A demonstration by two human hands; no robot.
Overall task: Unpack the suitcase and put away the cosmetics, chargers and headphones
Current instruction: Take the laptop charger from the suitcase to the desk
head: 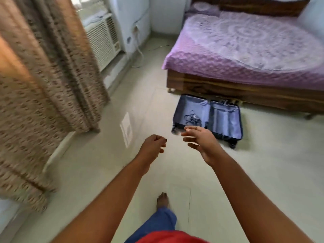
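Observation:
A dark blue suitcase [224, 118] lies open flat on the floor beside the bed, its grey lining showing. A tangle of black cables [192, 118] lies in its left half; the right half looks bare. My left hand [153, 146] hangs in the air short of the suitcase, fingers loosely curled, holding nothing. My right hand [199, 139] reaches forward with fingers extended, in front of the suitcase's near left corner, also holding nothing. No cosmetics or headphones are clearly visible.
A bed [245, 55] with a purple cover stands at the right behind the suitcase. A patterned brown curtain [43, 85] hangs at the left. An air conditioner [103, 41] sits low in the back wall. Pale floor tiles [105, 163] stretch ahead; my bare foot [163, 200] steps forward.

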